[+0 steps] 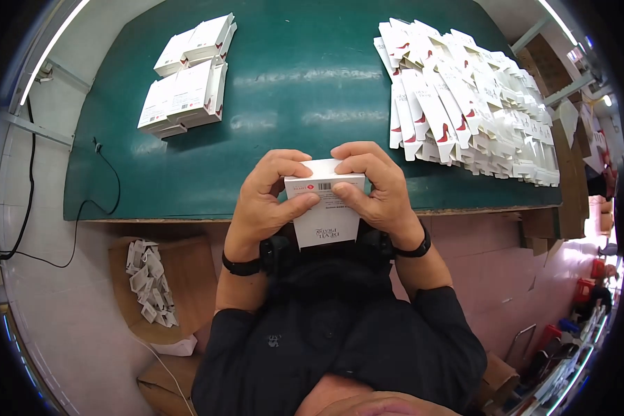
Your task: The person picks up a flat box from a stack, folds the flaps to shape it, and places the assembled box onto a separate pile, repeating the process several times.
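A white printed carton [326, 225] is held between both my hands, in front of my chest at the table's near edge. My left hand [274, 191] grips its left side, thumb on the printed face and fingers over the top edge. On the other side my right hand [378, 187] does the same, its thumb beside a barcode. The end of the carton facing up looks closed; its far side is hidden from me.
Stacked white cartons [187, 93] stand at the table's back left. A large pile of flat white cartons with red shoe prints [457, 104] covers the right side of the green table [291, 83]. Below left, a cardboard box [194, 277] holds white scraps [149, 281]. A black cable [118, 177] trails over the left edge.
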### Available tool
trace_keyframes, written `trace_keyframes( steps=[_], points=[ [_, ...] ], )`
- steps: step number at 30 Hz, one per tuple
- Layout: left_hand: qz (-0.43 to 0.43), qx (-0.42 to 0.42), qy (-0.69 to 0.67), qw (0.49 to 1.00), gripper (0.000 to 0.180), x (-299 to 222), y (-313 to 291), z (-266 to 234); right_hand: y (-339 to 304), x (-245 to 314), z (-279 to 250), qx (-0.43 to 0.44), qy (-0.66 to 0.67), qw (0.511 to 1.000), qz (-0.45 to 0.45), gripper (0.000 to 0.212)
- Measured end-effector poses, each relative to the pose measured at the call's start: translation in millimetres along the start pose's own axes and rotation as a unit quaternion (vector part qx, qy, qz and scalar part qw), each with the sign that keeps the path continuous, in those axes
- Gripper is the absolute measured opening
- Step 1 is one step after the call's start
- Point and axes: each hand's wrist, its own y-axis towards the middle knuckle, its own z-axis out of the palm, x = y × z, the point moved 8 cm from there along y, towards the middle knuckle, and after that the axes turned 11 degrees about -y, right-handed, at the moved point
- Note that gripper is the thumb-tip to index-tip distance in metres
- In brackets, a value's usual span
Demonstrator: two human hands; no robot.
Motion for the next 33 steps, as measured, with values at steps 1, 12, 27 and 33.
trace_keyframes(
  steps=[1,12,27,33],
  points=[
    [0.004,-0.005,-0.007,1.0,0.033,-1,0,1,0,0,-1,-0.008,0.006,1.0,0.003,0.027],
    [0.0,0.017,0.021,1.0,0.036,-2,-2,1,-4,-1,-4,0.002,-0.012,1.0,-0.022,0.03],
    [0.073,-0.036,0.003,0.997,0.047,-13,-2,-4,-7,-9,6,0.0,0.105,0.992,0.063,0.074],
    [0.118,-0.086,-0.024,0.989,0.044,-15,-1,-19,-15,-18,14,0.071,0.057,0.988,0.126,0.082]
  ],
)
